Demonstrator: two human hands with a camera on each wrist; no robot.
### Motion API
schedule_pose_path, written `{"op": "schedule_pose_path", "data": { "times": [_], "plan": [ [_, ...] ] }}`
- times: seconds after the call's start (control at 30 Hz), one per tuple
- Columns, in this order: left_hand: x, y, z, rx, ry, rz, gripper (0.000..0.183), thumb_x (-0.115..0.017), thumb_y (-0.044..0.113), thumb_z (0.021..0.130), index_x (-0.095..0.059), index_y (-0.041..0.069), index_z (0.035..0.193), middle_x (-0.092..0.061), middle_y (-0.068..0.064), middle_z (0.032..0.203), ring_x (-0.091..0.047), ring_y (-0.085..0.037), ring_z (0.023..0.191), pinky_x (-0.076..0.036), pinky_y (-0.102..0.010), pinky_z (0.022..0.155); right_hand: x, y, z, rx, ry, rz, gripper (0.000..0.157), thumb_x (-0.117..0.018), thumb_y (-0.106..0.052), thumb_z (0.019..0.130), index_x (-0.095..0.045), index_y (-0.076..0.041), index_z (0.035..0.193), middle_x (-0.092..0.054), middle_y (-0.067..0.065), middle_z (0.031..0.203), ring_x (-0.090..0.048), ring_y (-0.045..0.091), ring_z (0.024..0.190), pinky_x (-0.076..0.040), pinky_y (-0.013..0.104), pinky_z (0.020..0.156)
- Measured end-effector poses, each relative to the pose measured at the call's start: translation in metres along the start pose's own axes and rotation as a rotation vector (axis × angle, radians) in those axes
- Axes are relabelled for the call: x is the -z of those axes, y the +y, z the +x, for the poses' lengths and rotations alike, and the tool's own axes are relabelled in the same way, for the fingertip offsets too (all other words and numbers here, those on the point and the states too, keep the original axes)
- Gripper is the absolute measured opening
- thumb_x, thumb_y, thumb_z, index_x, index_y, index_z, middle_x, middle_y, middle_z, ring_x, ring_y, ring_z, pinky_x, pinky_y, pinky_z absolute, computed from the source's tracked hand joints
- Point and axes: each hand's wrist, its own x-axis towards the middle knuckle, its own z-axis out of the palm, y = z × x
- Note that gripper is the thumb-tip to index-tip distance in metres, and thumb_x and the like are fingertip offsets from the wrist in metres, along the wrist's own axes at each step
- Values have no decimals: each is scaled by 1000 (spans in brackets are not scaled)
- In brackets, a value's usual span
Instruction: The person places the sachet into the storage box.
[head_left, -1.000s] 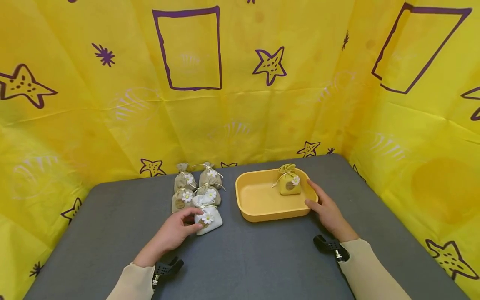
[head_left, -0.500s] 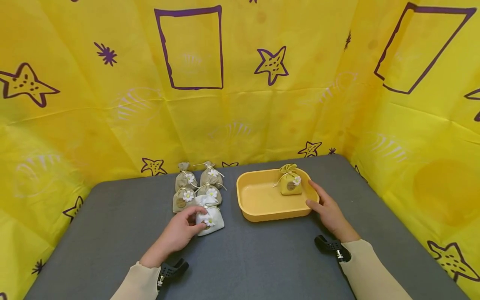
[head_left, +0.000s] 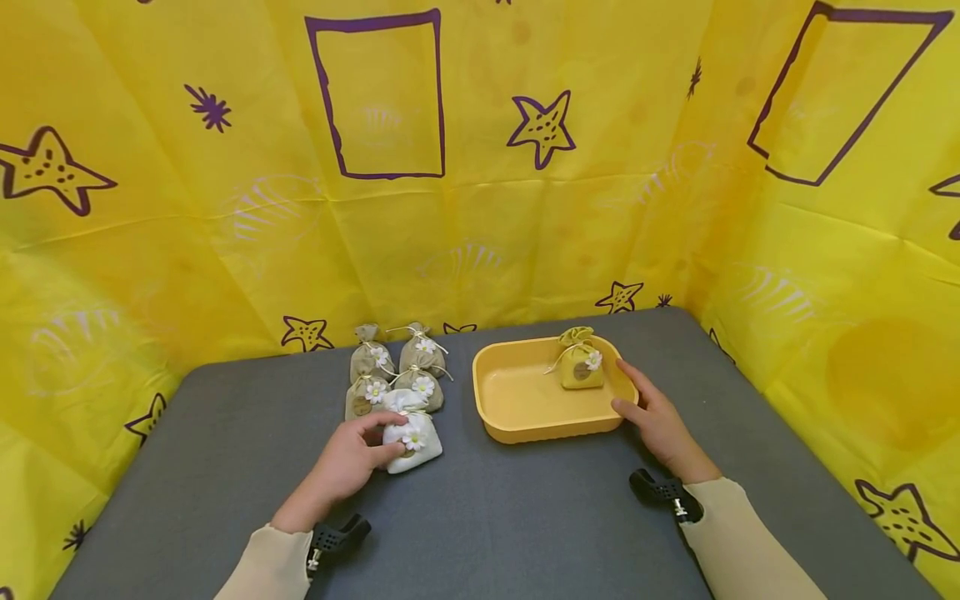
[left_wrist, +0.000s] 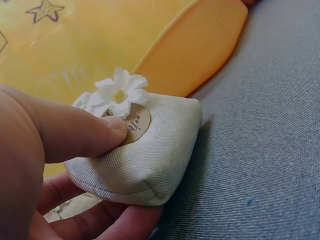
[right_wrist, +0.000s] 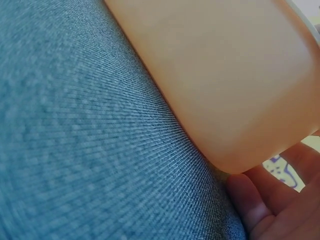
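Observation:
My left hand (head_left: 348,462) pinches a small white drawstring pouch (head_left: 423,446) with a daisy on its front. In the left wrist view the thumb presses on the round brown label (left_wrist: 140,122) beside the daisy, and the other fingers lie behind and under the pouch. My right hand (head_left: 663,429) holds the right end of a yellow rectangular tray (head_left: 487,421), thumb at its near corner. A yellow pouch (head_left: 582,367) with a daisy stands inside the tray, toward the right. The right wrist view shows the tray's outer wall (right_wrist: 225,85) against the fingers.
Several beige pouches (head_left: 367,367) with daisies stand in two rows just behind the white one, partly hidden by it. Grey cloth covers the table (head_left: 510,517). A yellow curtain (head_left: 480,217) with purple drawings hangs behind and along the sides.
The white pouch in my left hand has shifted slightly left and tilted a little. My right hand, the tray and the yellow pouch have stayed in place.

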Motion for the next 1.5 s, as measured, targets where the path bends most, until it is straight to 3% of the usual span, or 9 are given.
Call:
{"op": "schedule_pose_path", "data": {
  "times": [0.47,0.63,0.9,1.17,1.5],
  "plan": [
    [9,7,-4,36,-25,-311,42,-80,2,83,-66,-3,122,-65,-17,111,-67,-23,88,-57,-36,66,0,-5,-3,0,-2,22,68,-57,-11,101,-22,-8,159,-17,20,162,-23,40,144,-23,56,112],
    [10,13,-4,51,6,-333,42,-78,-1,83,-64,-5,123,-65,-18,110,-68,-22,87,-57,-37,67,0,-2,-1,7,0,25,68,-58,-12,101,-22,-9,159,-17,19,162,-23,40,144,-23,56,112],
    [5,28,7,83,52,-280,38,-78,1,84,-69,4,121,-64,-14,113,-67,-24,90,-57,-42,71,-1,-6,-4,17,0,28,68,-58,-12,101,-23,-10,159,-18,19,162,-23,40,144,-23,56,111],
    [-14,58,25,21,59,-316,35,-78,0,85,-70,4,119,-60,-15,114,-67,-24,90,-57,-45,73,0,-6,-4,25,0,30,68,-59,-13,101,-25,-11,159,-19,18,162,-24,39,144,-23,56,112],
    [-48,91,45,-76,1,-356,33,-77,-4,84,-73,8,115,-62,-13,111,-64,-26,92,-56,-48,75,0,-5,-3,24,4,29,68,-60,-14,101,-25,-10,159,-20,18,161,-24,40,144,-23,56,112]
  ]
}}
